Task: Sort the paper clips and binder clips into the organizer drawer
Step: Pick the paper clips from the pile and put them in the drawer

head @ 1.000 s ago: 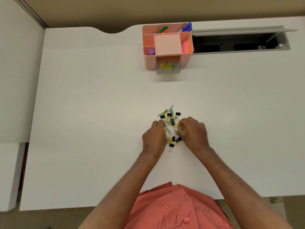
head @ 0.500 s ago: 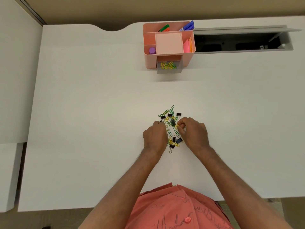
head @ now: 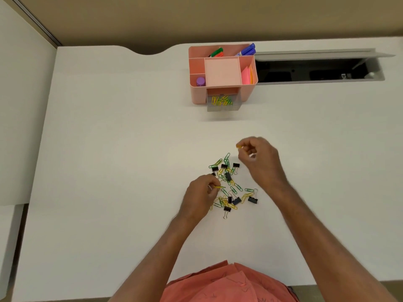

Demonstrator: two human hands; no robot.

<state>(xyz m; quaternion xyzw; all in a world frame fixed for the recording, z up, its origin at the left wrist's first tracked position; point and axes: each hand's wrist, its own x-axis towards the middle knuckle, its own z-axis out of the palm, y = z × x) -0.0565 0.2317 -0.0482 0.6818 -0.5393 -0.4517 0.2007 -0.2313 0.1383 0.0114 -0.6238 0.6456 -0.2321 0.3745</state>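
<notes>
A pile of green and yellow paper clips (head: pixel 229 184) mixed with several black binder clips (head: pixel 252 200) lies on the white desk. My left hand (head: pixel 200 197) rests at the pile's left edge, pinching a yellow paper clip (head: pixel 219 187). Raised above and right of the pile, my right hand (head: pixel 260 162) has a yellow paper clip (head: pixel 238 146) between thumb and finger. At the back stands the pink organizer (head: pixel 197 94); its clear drawer (head: pixel 224 107) is pulled out and holds yellow and green paper clips.
The organizer's upper compartments hold markers (head: pixel 246 50), pink sticky notes (head: pixel 247 75) and a purple cap (head: pixel 200 81). To its right an open cable trough (head: pixel 318 69) is cut into the desk. Bare desk lies between the pile and the drawer.
My right hand has lifted off the pile and moved up and away with a yellow paper clip. My left hand stays at the pile's left edge, now pinching a yellow clip.
</notes>
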